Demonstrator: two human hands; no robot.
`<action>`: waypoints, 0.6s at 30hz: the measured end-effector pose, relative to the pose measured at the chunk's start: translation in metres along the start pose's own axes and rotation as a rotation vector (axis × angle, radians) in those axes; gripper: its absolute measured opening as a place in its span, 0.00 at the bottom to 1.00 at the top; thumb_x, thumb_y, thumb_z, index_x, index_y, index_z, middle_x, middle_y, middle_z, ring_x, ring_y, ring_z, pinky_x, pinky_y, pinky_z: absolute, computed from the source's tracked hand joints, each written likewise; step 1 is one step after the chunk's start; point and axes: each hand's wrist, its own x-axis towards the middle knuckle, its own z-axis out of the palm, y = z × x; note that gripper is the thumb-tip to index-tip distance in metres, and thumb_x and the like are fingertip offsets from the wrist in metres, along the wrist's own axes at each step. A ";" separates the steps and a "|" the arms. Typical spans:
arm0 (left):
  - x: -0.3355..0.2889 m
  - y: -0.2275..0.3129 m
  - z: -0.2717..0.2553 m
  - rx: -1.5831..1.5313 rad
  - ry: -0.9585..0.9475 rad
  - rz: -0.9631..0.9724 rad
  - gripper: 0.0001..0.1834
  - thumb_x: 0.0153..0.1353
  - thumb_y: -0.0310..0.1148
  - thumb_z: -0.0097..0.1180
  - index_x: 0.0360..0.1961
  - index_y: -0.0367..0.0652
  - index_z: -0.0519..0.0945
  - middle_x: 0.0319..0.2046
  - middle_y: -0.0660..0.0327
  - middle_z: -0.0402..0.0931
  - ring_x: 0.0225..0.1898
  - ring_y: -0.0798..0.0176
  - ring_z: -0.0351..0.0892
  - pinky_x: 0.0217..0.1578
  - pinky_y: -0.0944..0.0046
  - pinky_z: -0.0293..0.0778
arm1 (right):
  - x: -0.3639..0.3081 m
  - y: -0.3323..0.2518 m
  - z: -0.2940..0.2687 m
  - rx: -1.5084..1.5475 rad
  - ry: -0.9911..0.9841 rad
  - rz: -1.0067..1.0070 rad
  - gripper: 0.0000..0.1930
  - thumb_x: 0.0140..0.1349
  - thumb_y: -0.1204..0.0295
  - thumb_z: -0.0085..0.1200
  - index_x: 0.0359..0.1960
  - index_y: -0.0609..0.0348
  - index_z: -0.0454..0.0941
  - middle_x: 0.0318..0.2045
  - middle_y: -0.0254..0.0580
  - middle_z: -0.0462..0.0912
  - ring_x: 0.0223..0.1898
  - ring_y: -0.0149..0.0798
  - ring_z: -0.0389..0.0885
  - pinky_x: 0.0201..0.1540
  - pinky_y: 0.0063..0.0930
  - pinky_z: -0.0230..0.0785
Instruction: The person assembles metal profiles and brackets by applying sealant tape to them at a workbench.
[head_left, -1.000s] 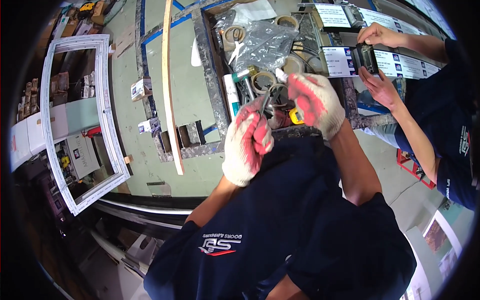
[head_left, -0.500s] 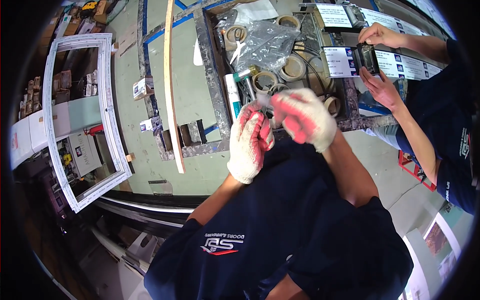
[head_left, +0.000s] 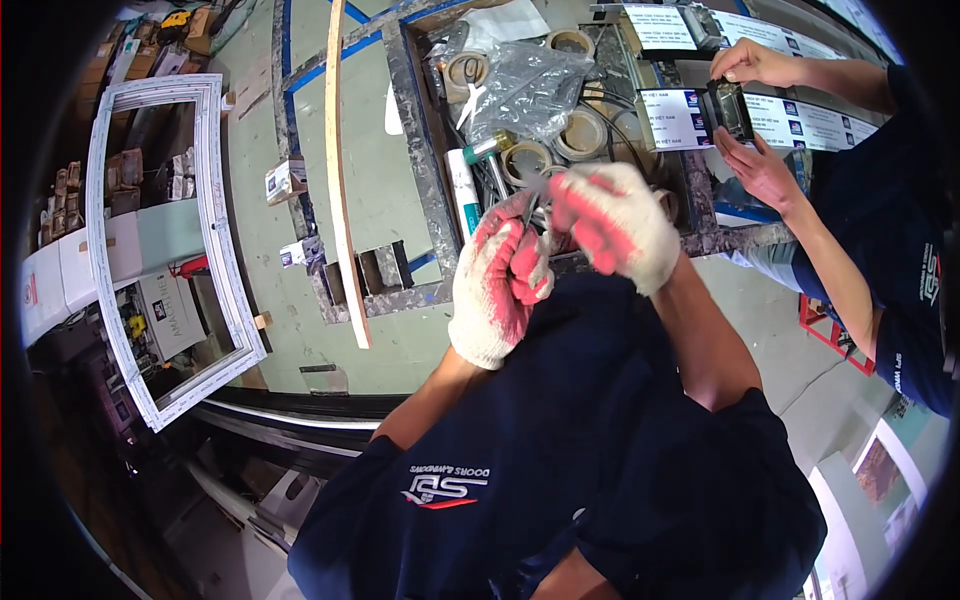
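Note:
Both my hands wear white knit gloves with red palms and meet over the near edge of a dark-framed tray (head_left: 424, 130). My left hand (head_left: 497, 285) is closed, fingertips pinching a small, thin dark piece (head_left: 531, 214) whose kind I cannot make out. Beside it, my right hand (head_left: 622, 228) has curled fingers near a blurred greyish bit; what they grip is unclear. Just beyond the gloves lie a green-headed mallet (head_left: 487, 148), a white-and-green tube (head_left: 463, 190), tape rolls (head_left: 526, 162), a clear plastic bag (head_left: 535, 88) and scissors (head_left: 470, 98).
At right, another person's hands (head_left: 765, 175) hold a black rectangular part (head_left: 734, 110) against a film-wrapped profile (head_left: 680, 120). A wooden strip (head_left: 338, 170) crosses the bench (head_left: 390, 340). Further left stands a white window frame (head_left: 217, 230). Small boxes (head_left: 286, 180) sit between them.
My gloves stay together, with the right hand shifting slightly right and the left slightly left. More of the thin dark piece shows between them. The other person's hands barely moved.

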 end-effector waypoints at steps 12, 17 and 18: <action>0.005 0.008 -0.006 -0.243 0.060 -0.098 0.13 0.83 0.33 0.45 0.62 0.43 0.74 0.25 0.68 0.62 0.23 0.70 0.61 0.23 0.67 0.60 | 0.013 0.016 0.020 0.115 0.150 -0.065 0.17 0.77 0.60 0.58 0.31 0.59 0.82 0.19 0.27 0.76 0.16 0.22 0.69 0.17 0.21 0.56; -0.004 0.006 -0.005 -0.143 -0.106 -0.101 0.20 0.81 0.35 0.47 0.68 0.39 0.71 0.27 0.66 0.65 0.24 0.68 0.65 0.24 0.67 0.63 | 0.030 0.014 -0.019 0.232 0.125 -0.127 0.19 0.78 0.57 0.56 0.33 0.59 0.79 0.14 0.27 0.71 0.11 0.23 0.66 0.14 0.21 0.56; -0.001 0.005 -0.008 -0.145 -0.104 -0.098 0.20 0.81 0.35 0.47 0.68 0.39 0.71 0.27 0.66 0.65 0.24 0.68 0.65 0.24 0.67 0.63 | 0.018 0.010 -0.014 0.189 0.092 -0.060 0.18 0.78 0.58 0.56 0.34 0.59 0.79 0.15 0.27 0.72 0.11 0.23 0.66 0.14 0.20 0.56</action>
